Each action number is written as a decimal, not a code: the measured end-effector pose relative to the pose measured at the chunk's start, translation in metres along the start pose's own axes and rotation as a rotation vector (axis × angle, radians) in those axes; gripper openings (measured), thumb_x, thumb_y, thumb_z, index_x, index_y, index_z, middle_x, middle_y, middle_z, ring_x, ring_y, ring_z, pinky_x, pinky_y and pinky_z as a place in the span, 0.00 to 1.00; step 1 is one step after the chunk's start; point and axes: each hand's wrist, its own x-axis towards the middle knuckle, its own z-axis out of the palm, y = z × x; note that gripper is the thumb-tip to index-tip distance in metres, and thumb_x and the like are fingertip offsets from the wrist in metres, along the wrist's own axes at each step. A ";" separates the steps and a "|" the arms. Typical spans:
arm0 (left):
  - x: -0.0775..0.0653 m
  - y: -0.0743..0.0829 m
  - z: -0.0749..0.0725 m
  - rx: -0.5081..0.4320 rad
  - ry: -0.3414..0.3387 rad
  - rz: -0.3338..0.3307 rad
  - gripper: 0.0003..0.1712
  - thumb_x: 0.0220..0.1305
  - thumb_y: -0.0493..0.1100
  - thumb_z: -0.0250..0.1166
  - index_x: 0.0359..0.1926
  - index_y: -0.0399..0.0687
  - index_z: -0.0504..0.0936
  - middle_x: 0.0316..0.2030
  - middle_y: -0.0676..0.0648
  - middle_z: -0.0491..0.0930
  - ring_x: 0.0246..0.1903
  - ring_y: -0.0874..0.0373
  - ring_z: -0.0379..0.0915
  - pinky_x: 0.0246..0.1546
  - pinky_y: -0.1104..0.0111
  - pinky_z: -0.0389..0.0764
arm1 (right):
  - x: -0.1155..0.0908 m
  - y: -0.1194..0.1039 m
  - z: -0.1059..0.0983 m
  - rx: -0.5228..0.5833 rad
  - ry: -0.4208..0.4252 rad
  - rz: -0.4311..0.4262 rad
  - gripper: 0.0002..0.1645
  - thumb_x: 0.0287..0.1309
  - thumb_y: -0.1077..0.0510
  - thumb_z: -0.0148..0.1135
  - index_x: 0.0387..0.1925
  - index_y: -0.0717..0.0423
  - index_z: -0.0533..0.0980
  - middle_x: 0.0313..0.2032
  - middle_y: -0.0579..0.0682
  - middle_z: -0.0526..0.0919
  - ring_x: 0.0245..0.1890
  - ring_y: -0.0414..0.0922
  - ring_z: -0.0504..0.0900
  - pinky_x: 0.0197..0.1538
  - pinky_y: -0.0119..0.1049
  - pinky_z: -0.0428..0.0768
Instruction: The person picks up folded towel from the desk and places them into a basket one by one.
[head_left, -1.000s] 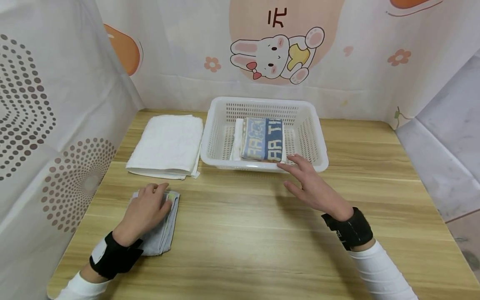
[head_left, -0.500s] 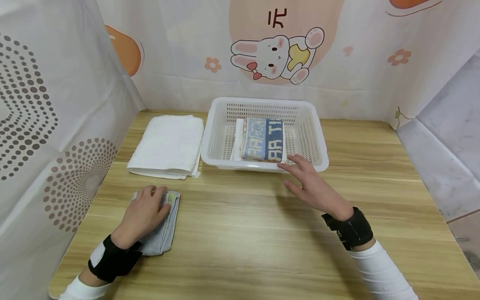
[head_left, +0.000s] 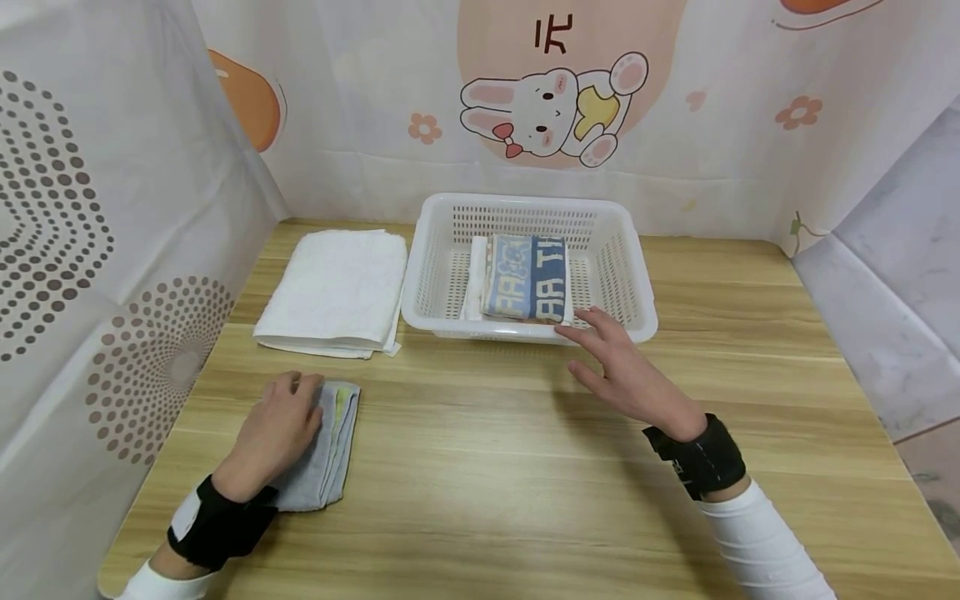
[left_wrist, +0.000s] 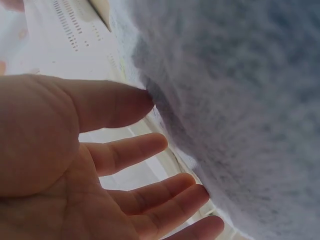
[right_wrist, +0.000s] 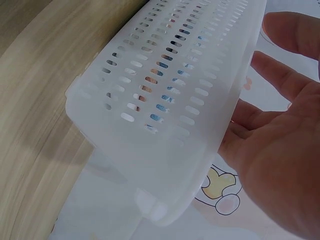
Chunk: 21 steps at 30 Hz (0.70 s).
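Note:
My left hand (head_left: 272, 437) lies over a folded grey towel (head_left: 336, 450) with a yellow-green stripe near its far edge. Seen from the left wrist, the thumb and fingers (left_wrist: 135, 150) are spread, with the tips right at the grey cloth (left_wrist: 240, 120). My right hand (head_left: 626, 375) reaches to the near rim of a white plastic basket (head_left: 480, 329), its fingers extended at that rim. Inside the basket lies a folded blue and beige towel (head_left: 525, 279) with lettering, on top of white cloth (head_left: 474, 283). The slotted basket wall (right_wrist: 145, 120) fills much of the right wrist view.
A folded white towel (head_left: 337, 287) lies to the left of the basket, beyond the grey one. All stand on a wood-grain table (head_left: 480, 467). A printed curtain (head_left: 360, 100) with a cartoon rabbit hangs along the back edge, and a dotted sheet (head_left: 112, 250) along the left.
My left hand has slid slightly left and nearer to me over the grey towel, baring more of its striped edge. The right hand and basket stay still.

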 end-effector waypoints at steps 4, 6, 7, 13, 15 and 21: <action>-0.002 -0.003 -0.002 0.017 -0.015 -0.028 0.24 0.63 0.36 0.64 0.58 0.28 0.72 0.53 0.21 0.69 0.51 0.27 0.70 0.40 0.40 0.75 | 0.000 0.000 0.000 0.006 -0.005 0.005 0.32 0.60 0.66 0.65 0.66 0.61 0.70 0.68 0.67 0.61 0.70 0.69 0.54 0.67 0.67 0.56; -0.004 -0.004 -0.003 0.026 -0.033 -0.052 0.25 0.64 0.38 0.64 0.58 0.27 0.71 0.53 0.20 0.68 0.51 0.26 0.68 0.42 0.39 0.74 | 0.000 0.000 0.000 0.006 -0.009 0.009 0.31 0.61 0.66 0.64 0.66 0.61 0.70 0.68 0.67 0.61 0.70 0.69 0.54 0.67 0.67 0.56; -0.004 -0.004 -0.003 0.030 -0.044 -0.063 0.26 0.65 0.39 0.64 0.58 0.27 0.70 0.53 0.20 0.68 0.52 0.25 0.68 0.43 0.38 0.73 | 0.000 0.000 -0.001 0.006 -0.011 0.013 0.31 0.61 0.65 0.64 0.66 0.61 0.70 0.68 0.67 0.61 0.70 0.68 0.54 0.67 0.67 0.56; -0.006 -0.007 -0.008 0.031 -0.152 -0.148 0.31 0.68 0.44 0.62 0.63 0.28 0.65 0.57 0.18 0.62 0.55 0.21 0.62 0.43 0.35 0.71 | 0.000 -0.001 -0.001 0.007 -0.017 0.031 0.31 0.61 0.65 0.64 0.66 0.60 0.70 0.69 0.67 0.60 0.71 0.68 0.53 0.67 0.66 0.56; -0.006 -0.008 -0.010 0.024 -0.187 -0.167 0.33 0.68 0.46 0.61 0.65 0.28 0.63 0.58 0.17 0.60 0.56 0.20 0.61 0.42 0.34 0.71 | 0.000 -0.001 0.000 0.004 -0.013 0.026 0.31 0.61 0.65 0.65 0.66 0.61 0.70 0.69 0.67 0.60 0.71 0.68 0.53 0.67 0.66 0.57; -0.008 -0.015 -0.014 -0.002 -0.274 -0.192 0.40 0.67 0.50 0.62 0.69 0.30 0.59 0.61 0.16 0.56 0.52 0.15 0.62 0.38 0.34 0.73 | -0.001 0.000 0.001 0.000 -0.001 0.014 0.31 0.61 0.66 0.65 0.66 0.61 0.70 0.68 0.67 0.60 0.70 0.67 0.55 0.66 0.65 0.58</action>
